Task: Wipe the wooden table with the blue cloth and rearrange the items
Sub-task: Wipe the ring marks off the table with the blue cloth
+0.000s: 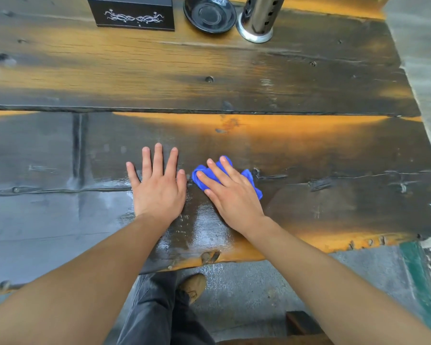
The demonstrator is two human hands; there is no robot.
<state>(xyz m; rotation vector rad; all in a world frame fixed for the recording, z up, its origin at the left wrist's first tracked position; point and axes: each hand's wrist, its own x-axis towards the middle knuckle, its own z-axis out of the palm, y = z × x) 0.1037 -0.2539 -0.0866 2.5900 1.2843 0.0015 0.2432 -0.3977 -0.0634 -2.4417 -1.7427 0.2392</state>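
The dark, orange-streaked wooden table (234, 78) fills the view. My right hand (232, 192) lies flat on the bunched blue cloth (249, 179), pressing it onto the near plank; the cloth shows past my fingers and to the right of my palm. My left hand (158, 185) rests flat beside it, fingers spread, palm down on the bare wood and holding nothing. At the far edge stand a black box with white ornament (135, 13), a black saucer (209, 14) and a perforated steel cylinder holder (258, 18).
The wood near my hands looks wet and glossy. The table's right edge drops to a grey floor (428, 58). Below the near edge are my dark trouser leg (154, 312), a brown shoe (193, 286), a wooden bench corner (299, 322) and a green strip (418, 282).
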